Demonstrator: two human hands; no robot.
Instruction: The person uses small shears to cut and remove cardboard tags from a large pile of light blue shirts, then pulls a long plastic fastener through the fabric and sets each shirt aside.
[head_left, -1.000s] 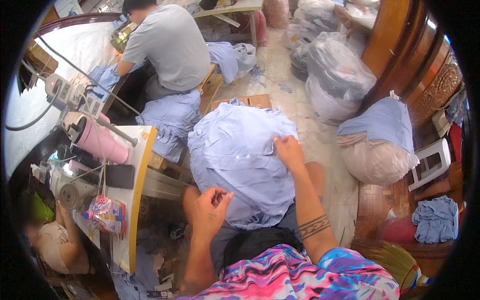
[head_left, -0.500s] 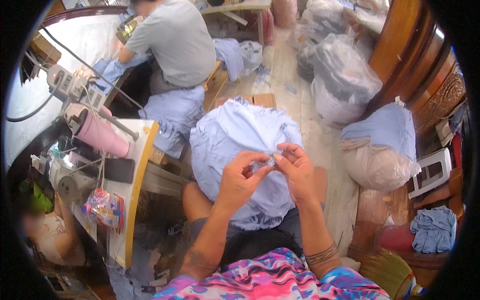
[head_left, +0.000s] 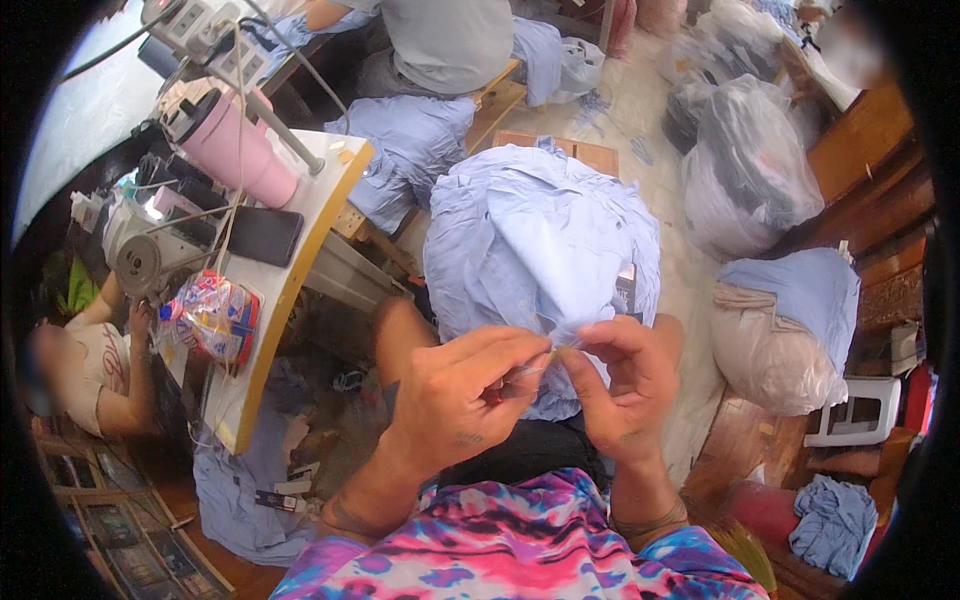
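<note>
A large heap of light blue cloth [head_left: 530,230] bulges up in front of me, between my knees. My left hand [head_left: 460,395] is closed, with a small silvery tool [head_left: 522,372] held in its curled fingers; most of the tool is hidden, so its kind does not show. Thumb and forefinger of my right hand [head_left: 625,390] pinch the near edge of the light blue cloth. Both sets of fingertips almost meet there, low over the heap and close to my body. A small dark label [head_left: 625,285] shows on the heap's right side.
On my left, a yellow-edged table [head_left: 345,185] carries a pink tumbler [head_left: 240,150], a phone [head_left: 262,236], a plastic-wrapped packet [head_left: 212,315] and a sewing machine [head_left: 140,262]. Two people sit nearby, far ahead and at left. Stuffed plastic bags [head_left: 750,165] and a white stool [head_left: 855,412] stand right.
Both hands have come down and closer to my body, bringing the cloth edge along. My view has tilted downward and turned left. The silvery tool now shows within my left fingers.
</note>
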